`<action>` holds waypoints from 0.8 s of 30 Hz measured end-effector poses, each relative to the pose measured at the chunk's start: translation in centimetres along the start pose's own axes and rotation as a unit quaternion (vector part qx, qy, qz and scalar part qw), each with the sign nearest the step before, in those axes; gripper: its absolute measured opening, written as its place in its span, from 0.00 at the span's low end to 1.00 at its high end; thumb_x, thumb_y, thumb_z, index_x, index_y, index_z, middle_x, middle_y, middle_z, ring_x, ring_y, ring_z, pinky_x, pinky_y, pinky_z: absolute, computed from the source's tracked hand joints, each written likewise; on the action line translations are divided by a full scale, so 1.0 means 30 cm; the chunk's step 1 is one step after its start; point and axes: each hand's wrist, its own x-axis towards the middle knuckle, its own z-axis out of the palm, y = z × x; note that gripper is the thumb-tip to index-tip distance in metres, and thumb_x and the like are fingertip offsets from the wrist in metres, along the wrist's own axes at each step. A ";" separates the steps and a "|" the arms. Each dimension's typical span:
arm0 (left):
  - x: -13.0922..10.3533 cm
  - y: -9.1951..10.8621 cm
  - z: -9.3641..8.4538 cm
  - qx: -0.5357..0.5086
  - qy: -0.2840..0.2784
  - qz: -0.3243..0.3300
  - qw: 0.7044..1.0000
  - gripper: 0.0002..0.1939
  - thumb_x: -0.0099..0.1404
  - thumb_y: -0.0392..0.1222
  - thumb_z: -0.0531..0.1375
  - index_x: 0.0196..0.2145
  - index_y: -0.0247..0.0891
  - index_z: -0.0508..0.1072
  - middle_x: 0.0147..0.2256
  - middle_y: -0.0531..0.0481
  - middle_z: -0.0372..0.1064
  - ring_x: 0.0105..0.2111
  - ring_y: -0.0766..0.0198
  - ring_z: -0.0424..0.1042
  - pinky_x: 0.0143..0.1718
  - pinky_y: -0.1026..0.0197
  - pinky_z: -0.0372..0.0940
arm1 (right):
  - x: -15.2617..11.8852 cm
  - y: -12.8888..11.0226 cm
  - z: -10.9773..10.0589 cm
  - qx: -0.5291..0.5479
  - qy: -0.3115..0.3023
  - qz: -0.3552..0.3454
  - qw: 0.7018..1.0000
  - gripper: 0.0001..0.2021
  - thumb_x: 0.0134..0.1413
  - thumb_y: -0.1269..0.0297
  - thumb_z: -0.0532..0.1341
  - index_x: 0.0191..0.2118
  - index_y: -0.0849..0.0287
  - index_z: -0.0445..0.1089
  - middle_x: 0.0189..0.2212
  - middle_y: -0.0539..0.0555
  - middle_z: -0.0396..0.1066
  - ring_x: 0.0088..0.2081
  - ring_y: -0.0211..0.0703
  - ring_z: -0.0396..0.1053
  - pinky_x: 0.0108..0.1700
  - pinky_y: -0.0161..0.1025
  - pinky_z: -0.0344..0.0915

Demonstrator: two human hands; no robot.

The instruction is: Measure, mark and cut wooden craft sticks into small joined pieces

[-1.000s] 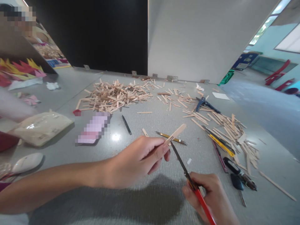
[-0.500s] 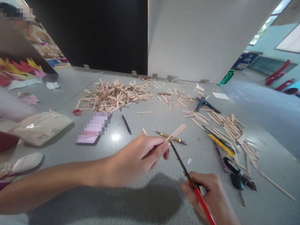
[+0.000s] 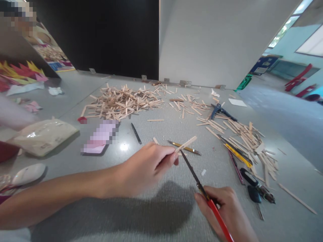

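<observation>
Between the thumb and fingers of my left hand (image 3: 151, 164) is a pale wooden stick (image 3: 188, 142) with a small dark mark, its rounded end pointing up and right. My right hand (image 3: 224, 208) is closed around a red-handled tool (image 3: 219, 218), whose long dark blade tip meets the stick beside my left fingertips. Behind the stick, a gold-coloured pen-like tool (image 3: 194, 151) lies on the grey table (image 3: 121, 215). A small white scrap (image 3: 203, 172) rests close to the blade.
Wooden sticks form a heap (image 3: 123, 101) at the back left, more (image 3: 242, 134) on the right. Blue pliers (image 3: 217, 111), a yellow cutter (image 3: 238, 155) and keys (image 3: 254, 194) lie right; a phone (image 3: 101, 137), a plastic packet (image 3: 47, 136) and a mouse (image 3: 29, 174) left. Upright panels (image 3: 202, 40) stand behind.
The stick and my left fingertips have shifted slightly left, and the stick now slants a little flatter. The blade tip has moved slightly left with them.
</observation>
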 end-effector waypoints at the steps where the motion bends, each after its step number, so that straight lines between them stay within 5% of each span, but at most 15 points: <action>1: 0.002 -0.004 0.004 0.010 0.003 0.002 1.000 0.19 0.78 0.40 0.47 0.36 0.36 0.74 0.22 0.60 0.58 0.20 0.71 0.52 0.26 0.65 0.50 | -0.002 0.000 0.000 0.002 -0.001 0.006 1.000 0.23 0.71 0.59 0.56 0.27 0.51 0.43 0.23 0.43 0.39 0.25 0.38 0.39 0.26 0.40 0.42; 9: 0.011 -0.012 0.022 -0.004 0.012 -0.050 0.999 0.19 0.78 0.45 0.45 0.35 0.39 0.70 0.22 0.59 0.57 0.21 0.67 0.54 0.26 0.63 0.51 | 0.007 0.012 -0.012 0.010 -0.010 0.019 1.000 0.24 0.72 0.55 0.56 0.26 0.51 0.45 0.24 0.43 0.39 0.26 0.39 0.40 0.27 0.41 0.41; 17: 0.009 0.016 -0.016 -0.157 -0.052 -0.090 0.982 0.23 0.82 0.54 0.47 0.35 0.40 0.70 0.20 0.60 0.57 0.19 0.68 0.56 0.22 0.65 0.52 | 0.008 0.067 -0.026 0.033 -0.059 -0.005 0.998 0.32 0.71 0.33 0.54 0.26 0.53 0.50 0.23 0.43 0.44 0.25 0.38 0.45 0.28 0.39 0.45; 24: 0.009 0.015 -0.019 -0.169 -0.073 -0.085 0.979 0.23 0.82 0.53 0.48 0.34 0.39 0.71 0.19 0.61 0.57 0.19 0.69 0.55 0.23 0.65 0.52 | 0.017 0.104 -0.030 -0.033 -0.079 -0.046 0.995 0.28 0.74 0.46 0.57 0.24 0.54 0.51 0.21 0.43 0.47 0.23 0.37 0.49 0.28 0.37 0.49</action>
